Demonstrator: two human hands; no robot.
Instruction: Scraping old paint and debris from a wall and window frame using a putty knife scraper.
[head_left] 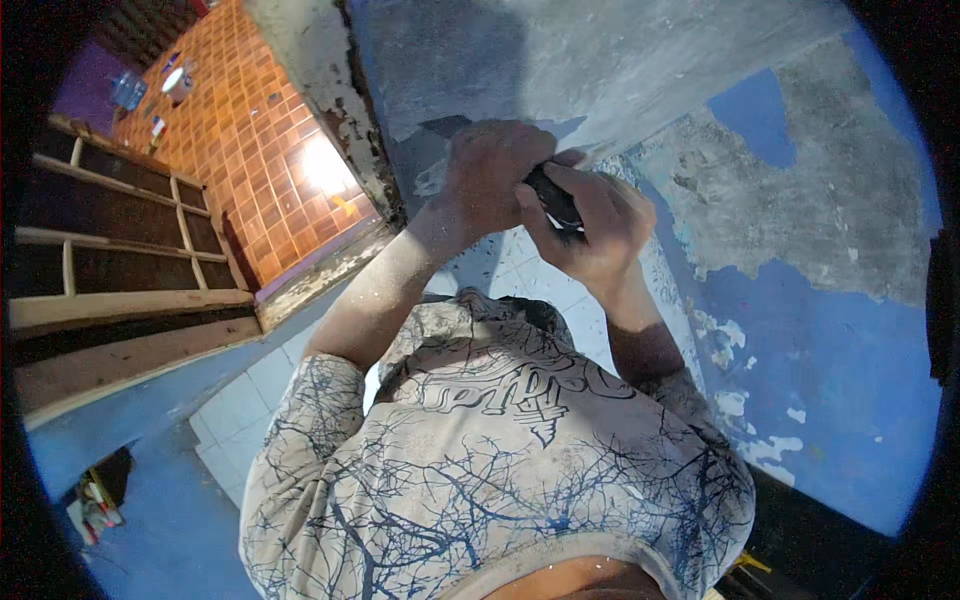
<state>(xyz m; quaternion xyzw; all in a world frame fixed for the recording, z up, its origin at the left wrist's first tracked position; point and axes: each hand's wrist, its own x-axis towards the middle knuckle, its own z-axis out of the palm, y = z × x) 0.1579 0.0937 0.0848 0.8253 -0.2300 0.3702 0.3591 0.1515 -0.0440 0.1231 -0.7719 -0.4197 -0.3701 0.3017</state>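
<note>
My right hand [605, 220] is wrapped around the dark handle of a black-handled tool [555, 197], held against the wall in front of me. My left hand [495, 170] is curled at the tool's far end; its fingertips are hidden. The tool's working end cannot be seen behind the hands. Around them the wall [450, 70] shows bare grey plaster, with a jagged scrap of blue paint [565, 130] by my left knuckles. Both forearms are bent and raised, dusted with pale specks.
To the left, a doorway with a peeling frame [350, 120] opens onto a brown tiled floor [270, 170], where a white bucket [177, 85] and a blue water jug [128, 90] stand. A wooden paned door [120, 240] stands nearby. The right wall [790, 340] has patchy blue paint; pale floor tiles [240, 410] lie below.
</note>
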